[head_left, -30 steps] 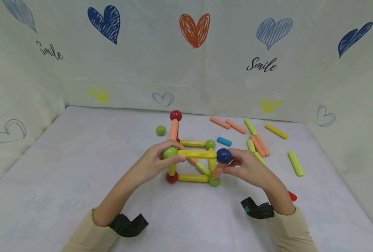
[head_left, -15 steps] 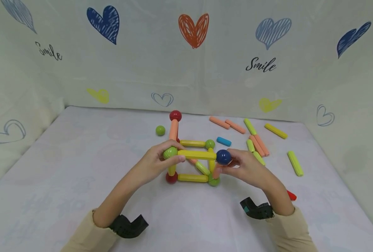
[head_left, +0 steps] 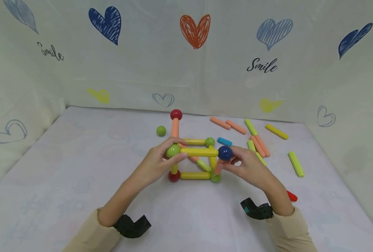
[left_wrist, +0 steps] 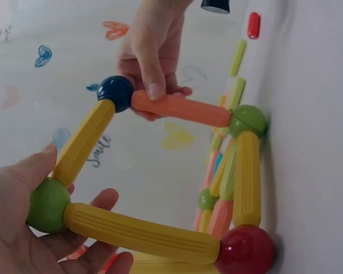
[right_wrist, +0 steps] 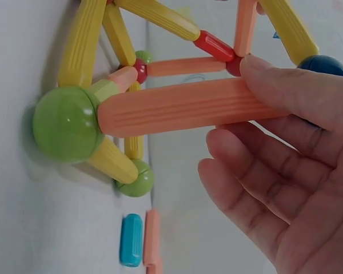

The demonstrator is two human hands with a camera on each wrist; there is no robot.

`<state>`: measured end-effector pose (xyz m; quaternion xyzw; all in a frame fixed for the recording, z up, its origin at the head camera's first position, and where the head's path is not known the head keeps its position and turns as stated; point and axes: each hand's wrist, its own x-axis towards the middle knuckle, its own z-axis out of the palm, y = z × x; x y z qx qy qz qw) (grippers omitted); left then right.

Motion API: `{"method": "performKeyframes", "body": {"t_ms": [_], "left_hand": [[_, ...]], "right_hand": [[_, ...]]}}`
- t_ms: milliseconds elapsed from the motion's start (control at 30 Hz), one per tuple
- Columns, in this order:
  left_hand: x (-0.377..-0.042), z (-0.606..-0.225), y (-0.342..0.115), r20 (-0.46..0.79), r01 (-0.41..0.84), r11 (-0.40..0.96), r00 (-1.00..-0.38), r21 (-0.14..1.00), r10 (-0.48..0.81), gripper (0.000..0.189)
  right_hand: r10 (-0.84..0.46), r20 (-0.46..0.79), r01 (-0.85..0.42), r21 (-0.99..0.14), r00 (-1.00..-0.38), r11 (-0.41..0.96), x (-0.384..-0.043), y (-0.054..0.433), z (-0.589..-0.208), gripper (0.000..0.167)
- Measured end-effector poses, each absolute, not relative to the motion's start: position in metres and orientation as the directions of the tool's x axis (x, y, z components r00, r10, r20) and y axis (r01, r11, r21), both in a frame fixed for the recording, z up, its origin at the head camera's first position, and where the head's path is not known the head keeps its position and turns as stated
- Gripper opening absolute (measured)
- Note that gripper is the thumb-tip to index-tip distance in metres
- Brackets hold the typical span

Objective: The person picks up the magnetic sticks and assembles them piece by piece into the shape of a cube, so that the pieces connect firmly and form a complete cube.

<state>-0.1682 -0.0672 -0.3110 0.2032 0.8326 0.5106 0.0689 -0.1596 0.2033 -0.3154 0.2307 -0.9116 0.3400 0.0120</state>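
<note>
A frame of grooved sticks and balls stands mid-table. In the head view my left hand holds its upper-left green ball between thumb and fingers. A yellow stick runs from that ball to a dark blue ball on the right. My right hand pinches the orange stick just below the blue ball. That stick slopes down to a lower green ball close to the tabletop. At the lower left a red ball joins two yellow sticks. Another red ball tops an orange stick behind.
One loose green ball lies left of the frame. Behind and to the right are a short blue stick, several orange and lime sticks, and a yellow stick. A red stick shows partly behind the right forearm.
The front of the frame has shifted slightly up and to the right, with the blue ball a little higher. Both hands keep their holds.
</note>
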Motion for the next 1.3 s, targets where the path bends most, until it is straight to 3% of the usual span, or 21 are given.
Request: {"method": "performKeyframes", "body": {"t_ms": [467, 600, 733, 900, 1300], "left_hand": [[-0.174, -0.307, -0.080, 0.104, 0.328, 0.370, -0.853, 0.869, 0.511, 0.034], [-0.175, -0.307, -0.083, 0.124, 0.345, 0.331, -0.833, 0.878, 0.540, 0.033], [-0.174, -0.308, -0.082, 0.137, 0.360, 0.323, -0.825, 0.875, 0.548, 0.032], [-0.173, -0.308, -0.081, 0.126, 0.351, 0.332, -0.829, 0.876, 0.544, 0.031], [-0.172, -0.307, -0.079, 0.074, 0.298, 0.355, -0.847, 0.886, 0.526, 0.029]], "right_hand": [[-0.295, 0.139, -0.319, -0.581, -0.945, 0.749, -0.163, 0.227, -0.312, 0.022], [-0.120, 0.109, -0.160, -0.542, -0.987, 0.825, -0.167, 0.254, -0.313, 0.027], [0.057, 0.002, 0.048, -0.513, -0.998, 0.857, -0.173, 0.281, -0.325, 0.032], [0.123, -0.169, 0.190, -0.472, -0.978, 0.861, -0.182, 0.295, -0.345, 0.038], [0.048, -0.208, 0.133, -0.417, -0.977, 0.899, -0.189, 0.291, -0.357, 0.047]]}}
